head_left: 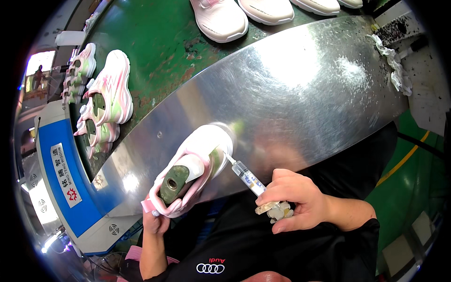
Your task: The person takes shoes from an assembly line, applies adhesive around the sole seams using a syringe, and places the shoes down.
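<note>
A white and pink sneaker (213, 138) with pale green patches is tilted over the metal bench, its toe pointing away from me. Inside its collar sits a dark green shoe last (174, 184) with a round hole. My left hand (156, 223) grips the sneaker at the heel from below, some of its fingers hidden behind the shoe. In my right hand (303, 197) is a clear syringe (249, 177), its plunger end crusted with lumpy whitish material. The syringe's thin tip is at the sneaker's right side, close to the sole edge near the toe.
The shiny curved metal bench (211, 101) bears a patch of white crumbs (352, 73). Crumpled white paper (394, 66) lies at its right end. Beyond is a green surface (145, 42) carrying beige shoes (221, 21) and more pink-white sneakers (112, 87). A blue-white machine panel (49, 141) stands left.
</note>
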The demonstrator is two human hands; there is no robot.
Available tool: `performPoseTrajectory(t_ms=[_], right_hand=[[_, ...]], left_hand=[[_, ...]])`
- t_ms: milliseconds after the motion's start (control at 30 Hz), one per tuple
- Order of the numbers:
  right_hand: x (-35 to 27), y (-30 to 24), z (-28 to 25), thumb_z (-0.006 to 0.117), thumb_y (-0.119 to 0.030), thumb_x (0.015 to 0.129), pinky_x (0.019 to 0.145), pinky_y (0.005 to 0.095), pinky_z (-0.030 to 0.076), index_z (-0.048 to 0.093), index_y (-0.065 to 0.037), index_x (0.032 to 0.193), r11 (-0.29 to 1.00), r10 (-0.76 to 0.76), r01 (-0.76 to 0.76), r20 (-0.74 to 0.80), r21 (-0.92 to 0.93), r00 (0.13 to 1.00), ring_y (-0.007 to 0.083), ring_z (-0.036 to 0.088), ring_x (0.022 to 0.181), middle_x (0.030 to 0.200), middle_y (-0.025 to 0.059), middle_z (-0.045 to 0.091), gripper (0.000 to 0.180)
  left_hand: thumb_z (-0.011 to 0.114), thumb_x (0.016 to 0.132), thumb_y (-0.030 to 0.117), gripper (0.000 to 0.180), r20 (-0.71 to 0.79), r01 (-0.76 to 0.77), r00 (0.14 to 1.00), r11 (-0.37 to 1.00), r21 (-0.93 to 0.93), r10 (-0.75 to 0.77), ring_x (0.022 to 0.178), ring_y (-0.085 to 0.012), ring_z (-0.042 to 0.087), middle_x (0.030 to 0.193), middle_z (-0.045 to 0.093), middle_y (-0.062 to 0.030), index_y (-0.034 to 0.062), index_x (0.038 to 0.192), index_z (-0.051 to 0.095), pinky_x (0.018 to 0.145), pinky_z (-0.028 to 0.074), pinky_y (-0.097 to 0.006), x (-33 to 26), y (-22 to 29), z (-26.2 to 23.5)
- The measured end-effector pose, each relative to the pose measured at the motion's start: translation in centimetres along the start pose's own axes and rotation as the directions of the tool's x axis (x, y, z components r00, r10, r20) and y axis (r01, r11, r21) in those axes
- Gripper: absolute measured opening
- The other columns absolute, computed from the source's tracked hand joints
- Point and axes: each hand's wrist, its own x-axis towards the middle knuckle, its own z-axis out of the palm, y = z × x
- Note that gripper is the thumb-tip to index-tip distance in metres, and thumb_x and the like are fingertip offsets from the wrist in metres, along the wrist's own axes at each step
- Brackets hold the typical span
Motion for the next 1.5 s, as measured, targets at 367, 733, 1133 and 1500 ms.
performPoseTrajectory(t_ms=[367, 733, 1133, 1500], right_hand=[[-0.3, -1.9, 0.5, 0.080, -0.022, 0.070, 0.063, 0.0303, 0.039, 0.063, -0.004, 0.106, 0.998, 0.054, -0.053, 0.028, -0.037, 0.998, 0.0200, 0.049, 0.068, 0.088, 0.0035, 0.064, 0.043], [0.5, -6.5, -0.1, 0.080, -0.022, 0.070, 0.059, 0.0298, 0.038, 0.064, -0.006, 0.105, 0.975, 0.216, -0.206, 0.144, -0.079, 0.966, 0.0199, 0.048, 0.065, 0.087, 0.0028, 0.064, 0.041], [-3.2, -12.6, -0.7, 0.081, -0.035, 0.069, 0.056, 0.0266, 0.033, 0.066, -0.003, 0.102, 0.955, 0.238, -0.204, 0.142, -0.216, 0.961, 0.0140, 0.050, 0.060, 0.084, 0.0035, 0.069, 0.049], [-5.0, -14.5, -0.5, 0.080, -0.032, 0.070, 0.057, 0.0278, 0.031, 0.064, -0.004, 0.106, 0.901, 0.129, -0.113, 0.010, -0.420, 0.992, 0.0157, 0.043, 0.057, 0.085, 0.0027, 0.066, 0.048]], left_hand=[[0.072, 0.072, 0.006, 0.086, 0.273, 0.257, 0.949, 0.888, -0.382, -0.157, 0.126, -0.0307, 0.045, 0.138, 0.041, -0.0191, -0.0032, 0.142, 0.021, 0.108, 0.033, -0.043, -2.9, -3.4, 2.6], [0.063, 0.073, -0.004, 0.083, 0.525, 0.438, 0.837, 0.761, -0.478, -0.152, 0.129, -0.0298, 0.041, 0.140, 0.040, -0.0169, -0.0001, 0.143, 0.019, 0.108, 0.032, -0.045, -1.8, -4.7, 7.2], [0.061, 0.073, -0.004, 0.063, 0.767, 0.678, 0.604, 0.644, -0.353, -0.216, 0.120, -0.0313, 0.049, 0.126, 0.053, -0.0144, 0.0025, 0.132, 0.042, 0.101, 0.038, -0.044, 1.4, -4.4, 12.3], [0.064, 0.073, -0.008, 0.064, 0.815, 0.606, 0.577, 0.695, -0.387, -0.049, 0.113, -0.0263, 0.055, 0.120, 0.056, -0.0087, 0.0131, 0.130, 0.044, 0.092, 0.048, -0.039, 4.8, -3.5, 17.8]])
